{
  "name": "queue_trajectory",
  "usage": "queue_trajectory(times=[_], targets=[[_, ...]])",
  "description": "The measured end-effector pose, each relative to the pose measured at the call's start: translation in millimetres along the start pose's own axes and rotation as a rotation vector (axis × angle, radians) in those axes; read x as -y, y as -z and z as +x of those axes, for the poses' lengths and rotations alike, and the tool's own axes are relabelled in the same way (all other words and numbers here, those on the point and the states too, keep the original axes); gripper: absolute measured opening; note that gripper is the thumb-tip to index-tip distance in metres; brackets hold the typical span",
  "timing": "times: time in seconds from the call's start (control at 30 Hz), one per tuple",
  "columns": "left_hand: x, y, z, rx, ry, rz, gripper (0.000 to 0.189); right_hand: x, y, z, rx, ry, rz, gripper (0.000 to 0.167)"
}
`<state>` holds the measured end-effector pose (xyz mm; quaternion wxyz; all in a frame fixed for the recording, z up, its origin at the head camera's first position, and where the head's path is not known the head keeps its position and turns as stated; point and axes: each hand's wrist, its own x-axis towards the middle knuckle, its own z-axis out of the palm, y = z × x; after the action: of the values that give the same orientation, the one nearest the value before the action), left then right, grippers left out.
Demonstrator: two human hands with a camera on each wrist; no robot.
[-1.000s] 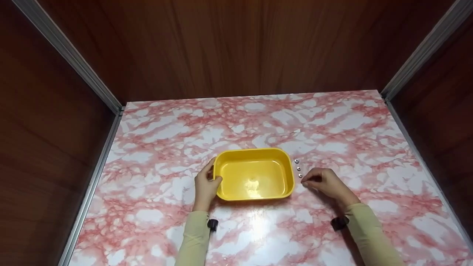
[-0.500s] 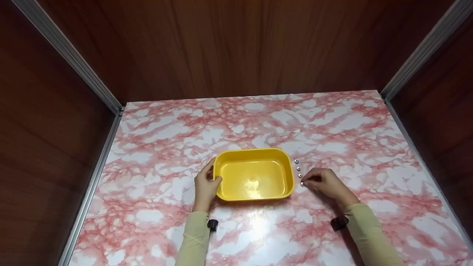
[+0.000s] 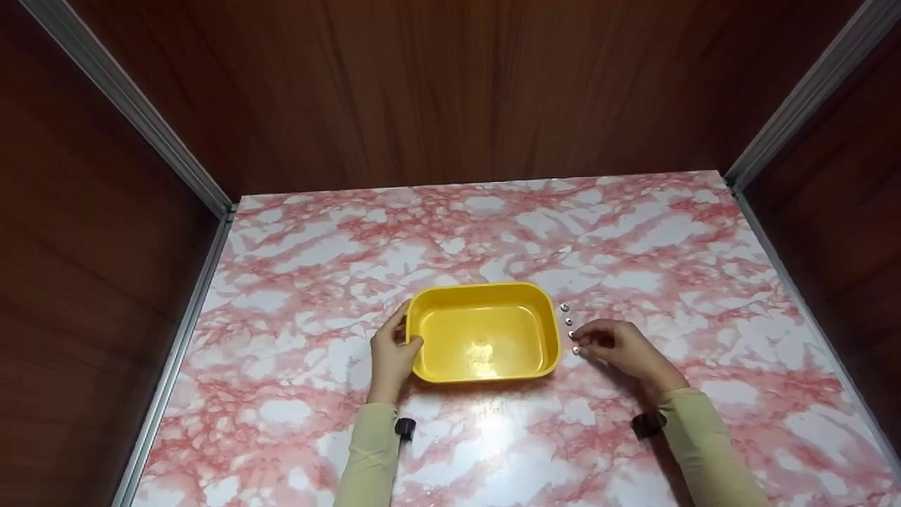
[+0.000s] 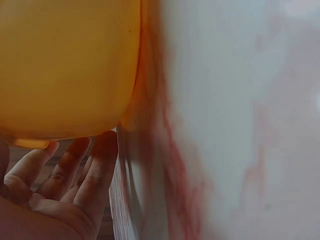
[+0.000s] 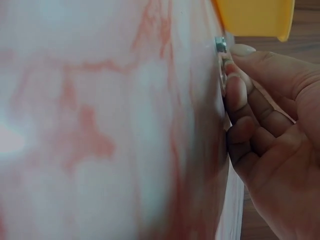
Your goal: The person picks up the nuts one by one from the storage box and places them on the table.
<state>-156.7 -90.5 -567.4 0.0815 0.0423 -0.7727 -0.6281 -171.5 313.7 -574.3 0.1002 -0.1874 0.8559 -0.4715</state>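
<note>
My left hand (image 3: 392, 355) grips the left end of a yellow plastic tub (image 3: 483, 378), its thumb over the rim and its fingers along the outer wall. From below, the left wrist view shows those fingers (image 4: 97, 170) against the tub (image 4: 65, 70). Beside the tub's right wall, small silver nuts form a row: a far nut (image 3: 565, 308), another nut (image 3: 569, 322), one nut (image 3: 571, 334) by my index fingertip and the nearest nut (image 3: 576, 350) by my thumb. My right hand (image 3: 623, 348) rests there with thumb and index apart. In the right wrist view a hex nut (image 5: 221, 44) stands near the thumb tip.
The tabletop (image 3: 317, 282) has a red and white marbled pattern. Dark wood panels (image 3: 450, 91) close it in at the back and both sides, with metal rails (image 3: 176, 310) along the side edges. A glare spot lies in front of the tub.
My right thumb and index have parted, and the nearest nut, hidden at first, now lies uncovered on the table. The index fingertip has shifted slightly away from me. The left hand and tub stayed put.
</note>
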Motion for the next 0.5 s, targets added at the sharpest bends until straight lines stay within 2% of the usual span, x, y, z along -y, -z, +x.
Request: queue_trajectory(times=[0.13, 0.27, 0.5], targets=[[-1.3, 0.1, -0.1, 0.007, 0.008, 0.003, 0.068, 0.7, 1.2, -1.2, 0.024, 0.011, 0.023, 0.025], [-0.8, 1.1, 0.6, 0.006, 0.002, 0.026, 0.068, 1.3, 3.8, -2.1, 0.06, -0.013, 0.06, 0.029], [-1.5, 3.7, 4.6, 0.05, -0.042, 0.074, 0.067, 1.8, 8.7, -3.1, 0.115, -0.009, 0.139, 0.038]])
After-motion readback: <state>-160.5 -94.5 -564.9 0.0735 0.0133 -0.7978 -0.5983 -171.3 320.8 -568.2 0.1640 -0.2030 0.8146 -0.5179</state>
